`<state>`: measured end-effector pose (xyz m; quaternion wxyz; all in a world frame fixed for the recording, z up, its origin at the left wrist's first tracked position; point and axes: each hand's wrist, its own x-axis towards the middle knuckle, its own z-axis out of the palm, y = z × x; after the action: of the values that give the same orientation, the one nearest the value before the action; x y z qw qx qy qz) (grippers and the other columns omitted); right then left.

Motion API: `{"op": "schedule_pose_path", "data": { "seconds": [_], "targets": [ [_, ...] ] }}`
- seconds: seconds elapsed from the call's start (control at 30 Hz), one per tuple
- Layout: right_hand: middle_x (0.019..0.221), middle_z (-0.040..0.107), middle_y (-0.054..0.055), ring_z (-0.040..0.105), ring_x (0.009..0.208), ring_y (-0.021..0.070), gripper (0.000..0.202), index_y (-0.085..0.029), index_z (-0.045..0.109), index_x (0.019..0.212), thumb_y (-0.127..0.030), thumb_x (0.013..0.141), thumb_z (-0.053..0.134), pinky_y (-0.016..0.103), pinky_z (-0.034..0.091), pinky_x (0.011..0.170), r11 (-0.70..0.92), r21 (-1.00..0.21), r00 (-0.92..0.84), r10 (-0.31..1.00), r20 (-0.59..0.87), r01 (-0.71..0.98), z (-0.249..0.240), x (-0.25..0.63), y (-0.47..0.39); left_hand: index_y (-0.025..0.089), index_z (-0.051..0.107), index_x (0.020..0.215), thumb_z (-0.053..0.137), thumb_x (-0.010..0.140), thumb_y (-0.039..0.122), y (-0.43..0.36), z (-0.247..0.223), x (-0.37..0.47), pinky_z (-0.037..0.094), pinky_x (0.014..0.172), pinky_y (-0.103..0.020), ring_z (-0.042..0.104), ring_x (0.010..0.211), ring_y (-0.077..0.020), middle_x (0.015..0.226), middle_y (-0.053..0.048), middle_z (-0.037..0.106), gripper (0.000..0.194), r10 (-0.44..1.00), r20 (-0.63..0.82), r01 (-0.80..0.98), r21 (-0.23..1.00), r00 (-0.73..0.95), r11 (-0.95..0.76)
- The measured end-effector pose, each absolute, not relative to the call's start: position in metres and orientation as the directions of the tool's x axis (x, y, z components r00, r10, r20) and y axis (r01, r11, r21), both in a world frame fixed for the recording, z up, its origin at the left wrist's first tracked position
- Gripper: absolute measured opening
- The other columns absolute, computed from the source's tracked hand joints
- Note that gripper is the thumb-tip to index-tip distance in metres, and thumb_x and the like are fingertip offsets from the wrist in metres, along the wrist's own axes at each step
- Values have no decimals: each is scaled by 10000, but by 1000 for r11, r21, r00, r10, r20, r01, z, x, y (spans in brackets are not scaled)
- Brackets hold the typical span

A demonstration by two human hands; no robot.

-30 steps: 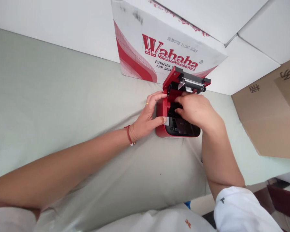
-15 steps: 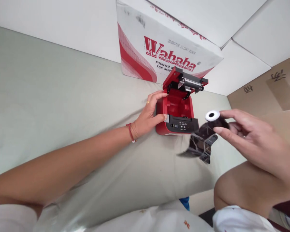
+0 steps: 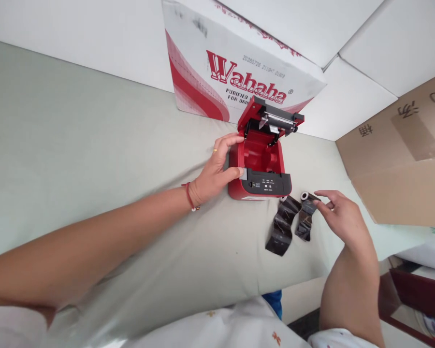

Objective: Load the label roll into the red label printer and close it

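Observation:
A small red label printer (image 3: 260,164) stands on the cloth with its lid raised and its red compartment bare inside. My left hand (image 3: 217,166) grips its left side, thumb on the grey front corner and fingers near the hinge. To the printer's right, my right hand (image 3: 342,215) pinches the right end of a black paper roll (image 3: 306,215), whose white core faces left and whose strip trails over the cloth. Another black roll (image 3: 282,227) lies between it and the printer, its strip unwound toward me and its core partly behind the printer.
A white-and-red Wahaha carton (image 3: 199,77) stands right behind the printer. A brown cardboard box (image 3: 387,169) is at the right, and white panels (image 3: 94,38) rise behind. A pale green cloth (image 3: 112,150) covers the surface, whose near edge lies by my body.
My right hand has gone from holding a black roll high near the camera down to the cloth. Both black rolls now show beside the printer. My left hand keeps its grip.

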<state>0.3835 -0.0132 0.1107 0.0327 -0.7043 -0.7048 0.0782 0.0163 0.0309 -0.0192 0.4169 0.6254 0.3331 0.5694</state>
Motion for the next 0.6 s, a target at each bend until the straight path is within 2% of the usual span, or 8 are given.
{"op": "schedule_pose_path", "data": {
  "seconds": [0.13,0.27,0.37,0.43,0.5,0.57,0.6],
  "targets": [
    [1180,806,155,742,841,284,415,-211,810,1217,-397,911,601,473,591,821,-5,-106,0,999,-47,994,84,400,-1,369,497,1579,743,919,476,32,-20,16,240,1444,-624,339,1681,-379,1757,-67,389,712,892,431,-70,902,135,-425],
    [1146,806,160,722,861,302,460,-202,804,1254,-393,894,590,503,585,861,1,-93,-5,999,-48,996,79,398,4,372,496,1578,742,918,473,32,-20,17,229,1447,-624,332,1685,-378,1753,-71,390,712,890,437,-70,900,132,-431],
    [1025,797,135,710,810,301,462,-217,804,1215,-509,900,635,488,581,807,19,-121,-25,998,-52,992,114,397,-8,368,491,1579,732,921,456,31,-20,17,231,1445,-629,336,1685,-378,1754,-75,388,707,892,432,-70,902,130,-427],
    [934,762,92,670,699,270,499,-263,792,1243,-629,932,658,467,571,717,53,-179,-60,998,-32,982,151,395,-22,367,492,1579,734,914,453,32,-19,17,228,1446,-632,331,1688,-379,1751,-79,386,713,895,427,-75,904,132,-420],
    [758,654,38,591,594,255,482,-344,782,1247,-703,934,700,453,531,616,116,-206,-126,991,-35,972,190,389,-34,371,497,1574,742,905,457,32,-20,17,223,1449,-629,321,1693,-379,1746,-77,384,718,895,426,-83,904,133,-418],
    [739,627,42,543,557,248,358,-485,760,1253,-675,951,741,440,460,544,234,-222,-260,961,-96,946,220,374,-40,373,503,1572,751,902,465,32,-20,18,219,1452,-625,310,1698,-379,1742,-75,388,721,897,424,-83,905,127,-417],
    [759,642,49,532,550,238,332,-514,757,1257,-654,957,763,437,446,534,282,-237,-317,940,-125,930,230,364,-39,371,504,1572,755,903,469,32,-19,18,219,1452,-623,308,1698,-380,1742,-76,390,721,898,422,-81,906,125,-415]
  ]
}}
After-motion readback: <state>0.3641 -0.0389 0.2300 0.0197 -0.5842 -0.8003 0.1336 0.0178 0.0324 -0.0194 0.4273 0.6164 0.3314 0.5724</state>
